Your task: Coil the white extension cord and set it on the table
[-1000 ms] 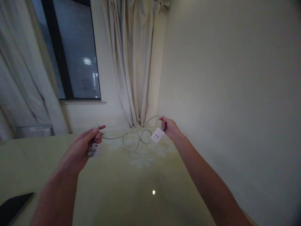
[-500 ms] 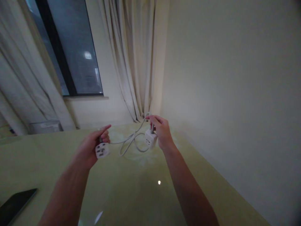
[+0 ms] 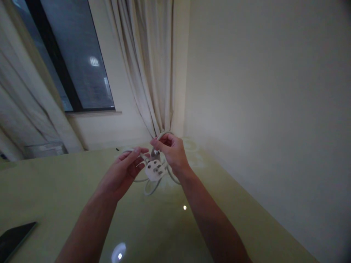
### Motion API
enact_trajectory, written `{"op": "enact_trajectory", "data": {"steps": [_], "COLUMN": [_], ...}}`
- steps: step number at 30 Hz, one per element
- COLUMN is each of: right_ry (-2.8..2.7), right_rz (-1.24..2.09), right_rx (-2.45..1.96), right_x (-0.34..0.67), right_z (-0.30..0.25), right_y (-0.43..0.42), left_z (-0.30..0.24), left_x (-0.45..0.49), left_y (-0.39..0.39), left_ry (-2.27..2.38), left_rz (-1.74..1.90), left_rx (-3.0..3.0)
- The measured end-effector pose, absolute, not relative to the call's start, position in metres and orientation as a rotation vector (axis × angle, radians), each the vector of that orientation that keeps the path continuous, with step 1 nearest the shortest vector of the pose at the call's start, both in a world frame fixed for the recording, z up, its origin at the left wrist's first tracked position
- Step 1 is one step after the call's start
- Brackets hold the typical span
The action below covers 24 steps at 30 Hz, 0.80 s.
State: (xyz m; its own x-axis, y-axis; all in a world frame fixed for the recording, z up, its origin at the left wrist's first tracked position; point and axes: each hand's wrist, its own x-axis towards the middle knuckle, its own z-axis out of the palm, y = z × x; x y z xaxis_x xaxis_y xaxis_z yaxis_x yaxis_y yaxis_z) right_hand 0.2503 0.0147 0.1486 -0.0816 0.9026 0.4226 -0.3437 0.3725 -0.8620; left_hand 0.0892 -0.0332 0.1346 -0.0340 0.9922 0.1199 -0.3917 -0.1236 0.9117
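Observation:
Over the table, my left hand (image 3: 126,171) is closed in a pinch on a pale power cord. From that cord a white socket block (image 3: 155,171) with dark holes hangs between my hands. My right hand (image 3: 172,150) pinches a bend of grey-white power cord (image 3: 164,133) a little higher and farther right. Behind the front block, a second white socket block is mostly hidden, so its outline is unclear. Loops of cord (image 3: 150,193) hang below and beside the blocks.
A pale green glossy tabletop (image 3: 153,226) reflects spots of light. At its left edge lies a dark flat object (image 3: 15,239). Beige curtains (image 3: 148,73) and a window (image 3: 74,54) are at the back; a plain wall (image 3: 260,109) borders the right side.
My left hand has moved right with its socket block, so both hands are now close together. My right hand has shifted slightly left, and the two blocks overlap in view.

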Motion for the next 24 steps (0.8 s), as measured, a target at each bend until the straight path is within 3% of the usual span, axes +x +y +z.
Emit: {"op": "enact_trajectory", "data": {"steps": [4,12,18,24], "right_ry": [-1.313,-1.61,-1.903,-1.948], "right_rz": [1.257,1.416,0.86,0.554], "right_rx": [-0.536,-0.502,-0.738,-0.81], "right_x": [0.252,0.269,0.259,0.275], "right_z": [0.155,0.157,0.144,0.151], "right_y": [0.005,0.002,0.005,0.008], "left_z": [0.124,0.129,0.121,0.131], "left_x": [0.1,0.104,0.101,0.089], "left_y": [-0.026,-0.032,-0.025,-0.031], "left_ry": [0.937,1.086,1.317,1.466], "left_rz": [1.678,1.626,1.644,1.46], "left_rx": [1.134,1.38,1.551,1.58]}}
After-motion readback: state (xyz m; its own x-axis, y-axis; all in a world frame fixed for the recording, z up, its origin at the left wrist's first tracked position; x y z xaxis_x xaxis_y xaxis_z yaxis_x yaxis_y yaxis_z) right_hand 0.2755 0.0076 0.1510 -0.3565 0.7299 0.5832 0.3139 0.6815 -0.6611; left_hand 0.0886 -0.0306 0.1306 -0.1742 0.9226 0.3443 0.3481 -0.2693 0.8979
